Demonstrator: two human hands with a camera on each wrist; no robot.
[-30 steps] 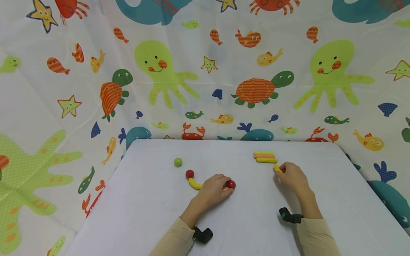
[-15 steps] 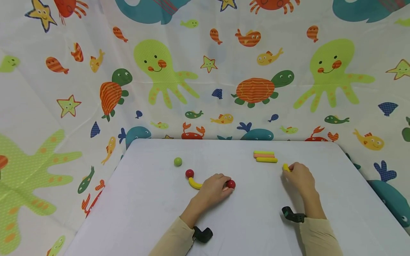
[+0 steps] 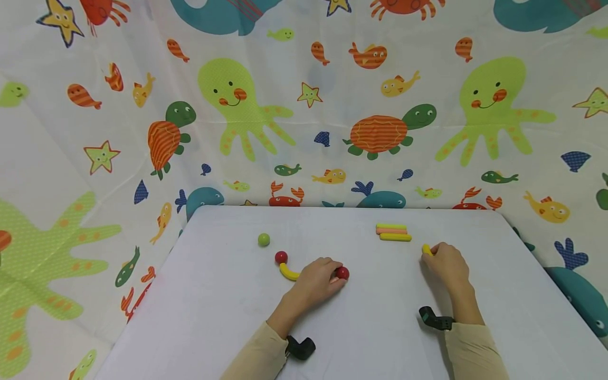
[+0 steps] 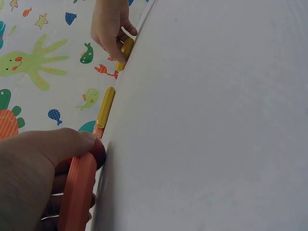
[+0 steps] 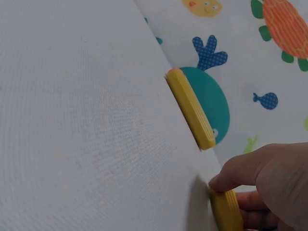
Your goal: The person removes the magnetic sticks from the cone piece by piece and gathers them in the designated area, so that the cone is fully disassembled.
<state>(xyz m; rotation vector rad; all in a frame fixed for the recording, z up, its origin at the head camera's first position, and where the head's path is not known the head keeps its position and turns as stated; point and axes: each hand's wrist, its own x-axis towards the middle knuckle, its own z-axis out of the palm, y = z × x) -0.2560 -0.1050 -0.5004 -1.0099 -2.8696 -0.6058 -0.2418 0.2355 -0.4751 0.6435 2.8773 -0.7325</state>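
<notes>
My left hand (image 3: 315, 282) is low over the white table, thumb and forefinger pinching a red ball (image 3: 342, 273). In the left wrist view an orange ridged stick, apparently modelling clay (image 4: 79, 192), lies between thumb and fingers; whether the hand grips it cannot be told. Left of this hand a bent yellow stick (image 3: 288, 273) touches a second red ball (image 3: 281, 257); its right end is hidden. My right hand (image 3: 447, 264) pinches a yellow ridged modelling-clay stick (image 5: 225, 211), whose lower part shows in the right wrist view.
At the back of the table (image 3: 228, 316) several straight sticks lie side by side, with a yellow stick (image 3: 395, 237) in front and an orange stick (image 3: 391, 230) behind it. A green ball (image 3: 263, 240) sits at the back left. Beyond the far edge hangs a printed cloth (image 3: 304, 116).
My right hand has moved to the right with the yellow stick, away from the row of sticks, and then slowed. The left hand has stayed in place at the red ball.
</notes>
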